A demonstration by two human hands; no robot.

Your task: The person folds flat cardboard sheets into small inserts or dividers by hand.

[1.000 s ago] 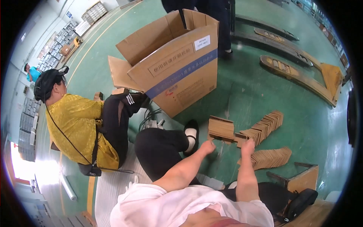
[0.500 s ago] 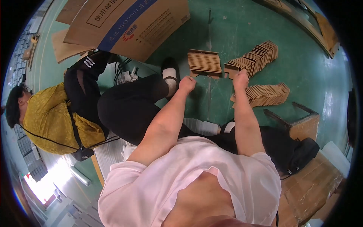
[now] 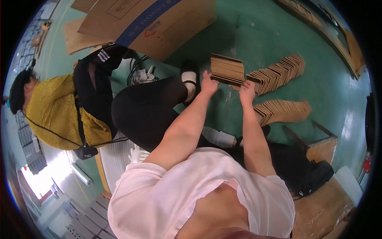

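A row of folded brown cardboard pieces stands packed on the green floor in front of me. My left hand is at its near left corner, thumb and forefinger spread apart; whether they touch the row is hard to see. My right hand is closed in a pinch at the near right corner, on the end of a cardboard piece along the row's near edge. Just right of that hand lies a fanned row of bent cardboard pieces. A second fanned row lies nearer to me.
A large brown carton with a blue band stands at the far left. Another person in a yellow top sits on my left. Black cables lie near that person. A stool-like frame is at right.
My right hand has moved left with a cardboard piece, from the fanned row to the packed row. The left hand has come up to the packed row's near corner and its fingers have spread.
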